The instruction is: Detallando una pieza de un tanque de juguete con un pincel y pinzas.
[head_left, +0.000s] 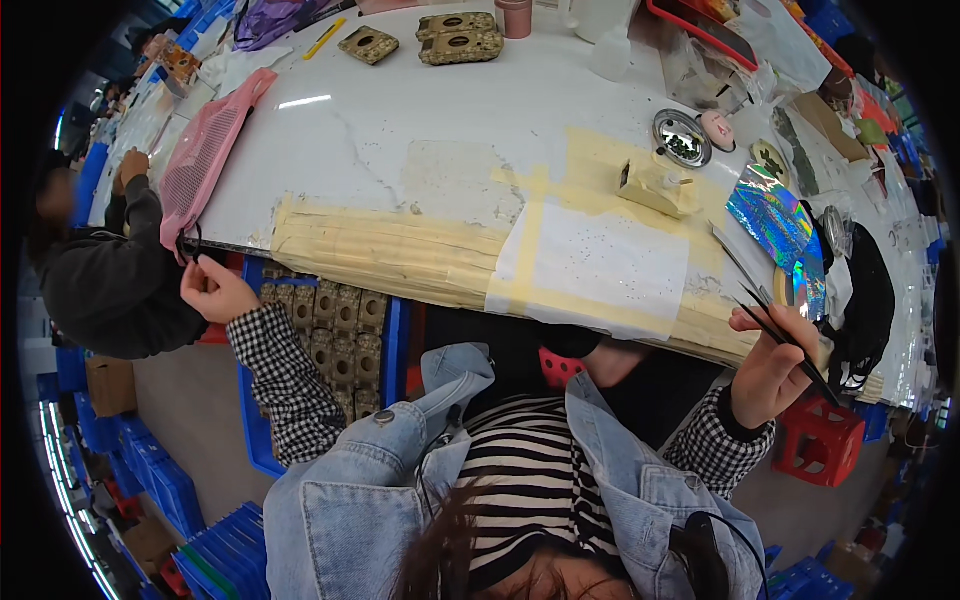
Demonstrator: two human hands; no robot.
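Tweezers (pixel 785 340) sit pinched in your right hand (pixel 775 365), dark and slim, their tips pointing up and left toward the holographic sheet (pixel 775 225) lying at the right end of the bench (pixel 400 150). Your right hand is closed around them just off the bench's near edge. Your left hand (pixel 215 290) is loosely curled at the bench's left corner, fingers on a thin black cord (pixel 190 245) that hangs from the pink mesh pouch (pixel 205 150). Below that hand stands a blue crate (pixel 395 350) filled with tan moulded trays (pixel 325 330). White paper (pixel 610 265) is taped down in front of you, with a small cream box (pixel 655 185) beyond it.
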